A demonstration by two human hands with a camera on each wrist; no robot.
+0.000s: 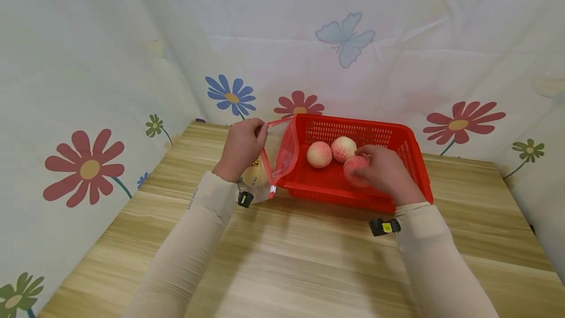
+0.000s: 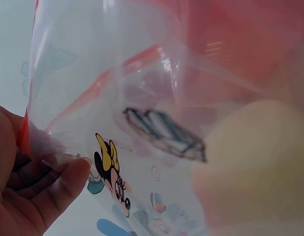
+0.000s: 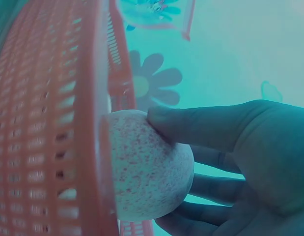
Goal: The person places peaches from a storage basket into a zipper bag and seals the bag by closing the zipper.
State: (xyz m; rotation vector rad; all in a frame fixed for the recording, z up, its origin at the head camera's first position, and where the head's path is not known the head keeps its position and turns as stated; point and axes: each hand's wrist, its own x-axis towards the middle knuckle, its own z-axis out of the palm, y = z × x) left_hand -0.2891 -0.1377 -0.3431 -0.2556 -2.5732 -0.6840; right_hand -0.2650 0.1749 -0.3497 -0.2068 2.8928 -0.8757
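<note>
The right hand (image 1: 388, 171) is clasping a peach (image 1: 352, 165) over the red basket (image 1: 335, 191); the left hand (image 1: 242, 147) is pinching the clear bag (image 1: 287, 156) at left. A gentle grip is probably serving best.

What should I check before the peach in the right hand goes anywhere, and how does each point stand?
1. Grip of left hand on clear plastic bag with red edging: ok, pinching its edge.
2. Bag mouth: ok, open beside the red plastic lattice basket.
3. Grip of right hand on round, pink-speckled peach: ok, curled round it.
4. Held peach off the basket floor: cannot tell.
5. Basket: ok, upright on wood-grained table.
6. Bag contents: cannot tell; a pale round shape shows through.
</note>
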